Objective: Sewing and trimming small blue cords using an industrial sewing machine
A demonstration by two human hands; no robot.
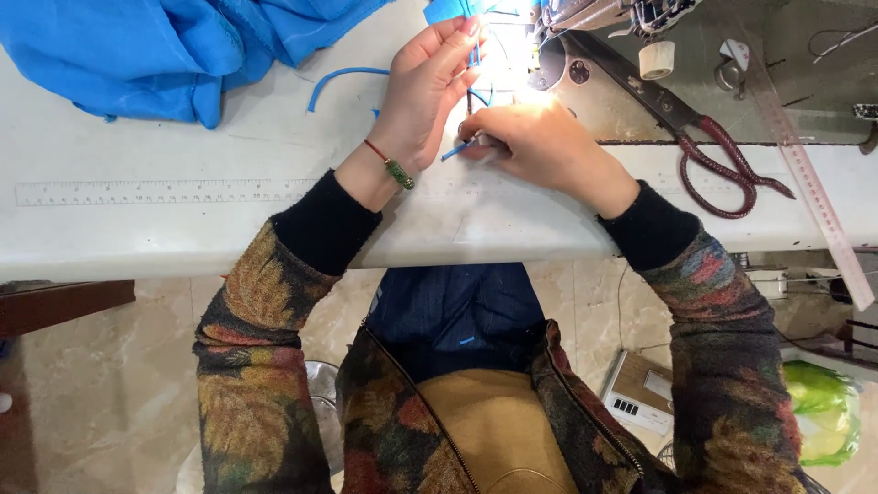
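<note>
Left hand: the left hand (428,87) is lying flat with fingers stretched out and held together, pressing down on the white table (137,238); its fingertips are touching a blue fabric piece (450,9) under the bright lamp glare. A red cord bracelet (391,166) is sitting on its wrist.
Right hand: the right hand (540,142) is curling in, fingers pinching a thin blue strip (457,149) just beside the left palm; whether a small tool is also in the pinch cannot be told.
Blue strip: it is poking out leftward from the right fingertips, lying on the table between the two hands.
Count: two hands, one pair of scissors, two rulers, one thread spool, one loose curved blue cord.
Beyond the fingertips: the sewing machine (604,14) is standing just past both hands, its foot area washed out by glare.
Right of the right hand: scissors (704,151) with dark red handles are lying near, a cream thread spool (656,59) past them, and a long clear ruler (805,174) is slanting off the table edge.
Left of the left hand: a curved blue cord (343,78) is lying near; a big heap of blue cloth (155,46) is well apart.
Near the left wrist: a ruler strip (155,191) is running along the table.
</note>
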